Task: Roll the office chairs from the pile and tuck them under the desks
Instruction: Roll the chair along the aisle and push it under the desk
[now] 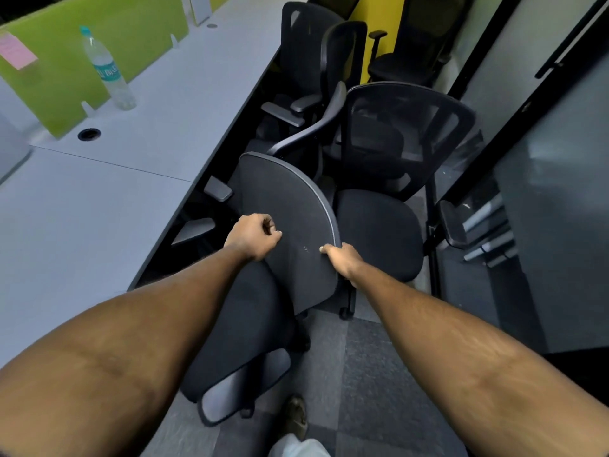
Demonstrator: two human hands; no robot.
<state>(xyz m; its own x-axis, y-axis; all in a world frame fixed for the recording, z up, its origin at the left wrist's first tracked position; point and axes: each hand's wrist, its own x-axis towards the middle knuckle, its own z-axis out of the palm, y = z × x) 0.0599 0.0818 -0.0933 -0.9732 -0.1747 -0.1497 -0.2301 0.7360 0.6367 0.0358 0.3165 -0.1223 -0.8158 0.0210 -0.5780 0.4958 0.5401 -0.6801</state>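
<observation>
- The nearest chair stands on the carpet floor right beside the long edge of the desk. Its seat is not tucked under the desk.
- Its backrest leans to the right and touches the seat of a second chair with a mesh back.
- The left hand sits on the backrest's left edge with the fingers curled round it.
- The right hand clasps the backrest's right edge, with the thumb lying on the fabric face.
- The two hands are apart, one on each side of the backrest.
- More black chairs crowd together behind the second chair, between the desk edge and the glass wall.
- A clear plastic bottle stands upright near the far edge of the desk, just beside a green divider.
- A pink note sticks to the divider's left part.
- A round cable hole lies in the desk near the divider's foot.
- A shoe shows on the carpet at the lower edge.
</observation>
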